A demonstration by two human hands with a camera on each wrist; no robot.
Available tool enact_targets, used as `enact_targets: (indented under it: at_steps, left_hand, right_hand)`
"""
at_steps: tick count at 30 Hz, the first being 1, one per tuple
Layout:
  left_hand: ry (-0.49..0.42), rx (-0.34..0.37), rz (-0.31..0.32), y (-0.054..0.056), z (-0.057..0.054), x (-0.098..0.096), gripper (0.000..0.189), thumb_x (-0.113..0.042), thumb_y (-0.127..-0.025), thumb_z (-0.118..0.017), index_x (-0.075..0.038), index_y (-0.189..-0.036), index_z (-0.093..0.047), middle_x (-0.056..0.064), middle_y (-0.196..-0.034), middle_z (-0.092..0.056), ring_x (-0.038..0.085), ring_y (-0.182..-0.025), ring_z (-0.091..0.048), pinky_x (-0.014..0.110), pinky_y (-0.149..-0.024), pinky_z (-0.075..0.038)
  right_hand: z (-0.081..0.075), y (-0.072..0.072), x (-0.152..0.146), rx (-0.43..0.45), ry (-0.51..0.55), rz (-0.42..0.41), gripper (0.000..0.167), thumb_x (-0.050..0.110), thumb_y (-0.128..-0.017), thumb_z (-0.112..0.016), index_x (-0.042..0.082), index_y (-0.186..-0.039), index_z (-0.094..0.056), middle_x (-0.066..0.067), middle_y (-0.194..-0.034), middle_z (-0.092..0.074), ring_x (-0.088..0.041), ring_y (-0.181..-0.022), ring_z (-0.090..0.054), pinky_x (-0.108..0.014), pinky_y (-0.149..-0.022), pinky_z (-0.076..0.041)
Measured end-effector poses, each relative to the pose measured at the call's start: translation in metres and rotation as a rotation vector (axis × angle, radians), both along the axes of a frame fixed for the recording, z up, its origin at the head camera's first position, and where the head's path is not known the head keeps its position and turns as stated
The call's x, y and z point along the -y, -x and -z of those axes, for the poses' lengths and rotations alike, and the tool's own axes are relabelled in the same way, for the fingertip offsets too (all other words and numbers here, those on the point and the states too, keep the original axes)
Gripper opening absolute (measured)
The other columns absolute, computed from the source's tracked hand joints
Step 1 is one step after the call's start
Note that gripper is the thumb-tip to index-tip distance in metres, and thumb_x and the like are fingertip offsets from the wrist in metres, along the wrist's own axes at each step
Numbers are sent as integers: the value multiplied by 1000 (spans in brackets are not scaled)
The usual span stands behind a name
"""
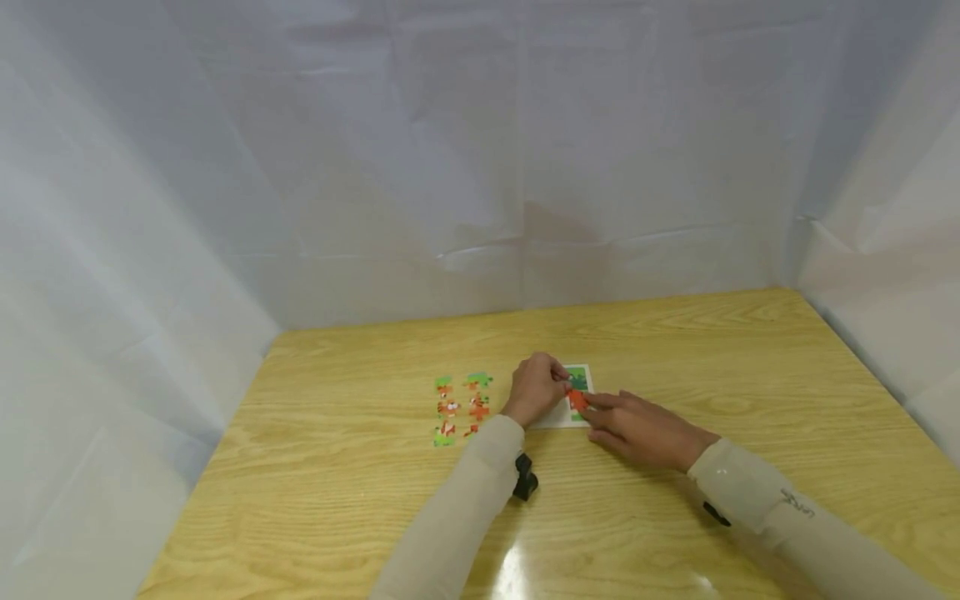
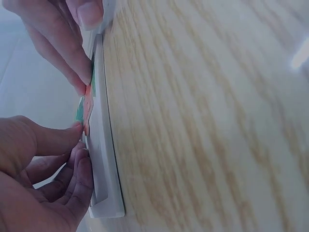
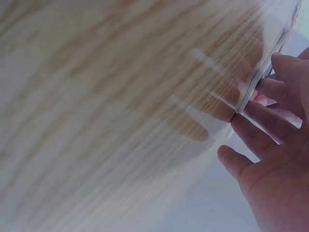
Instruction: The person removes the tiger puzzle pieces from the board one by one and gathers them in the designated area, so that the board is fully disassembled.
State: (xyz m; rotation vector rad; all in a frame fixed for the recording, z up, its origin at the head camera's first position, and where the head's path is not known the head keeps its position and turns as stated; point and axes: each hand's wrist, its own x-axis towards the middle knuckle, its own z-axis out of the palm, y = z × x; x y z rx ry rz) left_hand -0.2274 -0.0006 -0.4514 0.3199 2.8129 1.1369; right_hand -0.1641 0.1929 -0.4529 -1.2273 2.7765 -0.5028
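Observation:
An orange-red puzzle piece (image 1: 577, 401) lies over the right part of a white puzzle tray (image 1: 557, 418). My left hand (image 1: 536, 388) reaches over the tray, its thumb and forefinger pinching a puzzle piece with green on it (image 2: 79, 112) at the orange piece's edge. From the right, my right hand (image 1: 645, 429) rests its extended fingertips on the orange piece and the tray's near edge. A green puzzle piece (image 1: 577, 377) sits in the tray's far right corner. The left hand covers much of the tray's left side.
Two columns of loose puzzle pieces (image 1: 447, 408), orange and green with printed cartoon parts, lie left of the tray. My left forearm hides part of the nearer ones. The wooden table (image 1: 337, 500) ends at white sheeting (image 1: 420, 208) behind and on both sides.

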Motion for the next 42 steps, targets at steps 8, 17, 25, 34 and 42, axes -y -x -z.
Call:
enact_targets:
  at_steps: [8, 17, 25, 34, 42]
  left_hand:
    - [-8, -19, -35, -3, -2, -2, 5, -7, -87, -80, -6, -91, -79, -2, -82, -72, 10, -72, -64, 28, -68, -54]
    - [-69, -10, -49, -4, -1, -3, 4, -9, -88, -79, -6, -90, -78, -2, -77, -71, 9, -66, -63, 26, -62, -52]
    - [-121, -11, -55, -4, 1, -3, 4, -11, -89, -79, -7, -89, -79, -3, -76, -71, 8, -66, -63, 27, -64, -53]
    - [-125, -29, -67, -2, -1, -3, 3, -10, -89, -79, -7, -90, -79, -2, -77, -72, 8, -66, -62, 25, -61, -51]
    - [-137, -49, -98, -1, -7, 6, 4, -8, -90, -76, -8, -90, -79, -1, -83, -73, 9, -70, -64, 25, -63, -52]
  right_hand:
    - [0, 0, 0, 4, -9, -2, 38, 18, -105, -58, -4, -135, -61, -29, -144, -51, -42, -134, -49, -69, -102, -38]
    - [0, 1, -1, 3, -17, -2, 37, 18, -105, -58, -4, -134, -62, -28, -143, -52, -42, -135, -49, -69, -102, -38]
    - [0, 1, -1, -4, -17, -11, 35, 17, -104, -58, -3, -132, -64, -28, -143, -52, -41, -134, -49, -70, -101, -38]
    - [0, 1, -1, 31, -12, -6, 26, 17, -104, -59, 3, -125, -68, -29, -146, -49, -41, -133, -51, -70, -103, -36]
    - [0, 1, 0, 37, -22, 10, 31, 18, -104, -59, 0, -128, -67, -28, -146, -49, -41, -135, -49, -68, -105, -35]
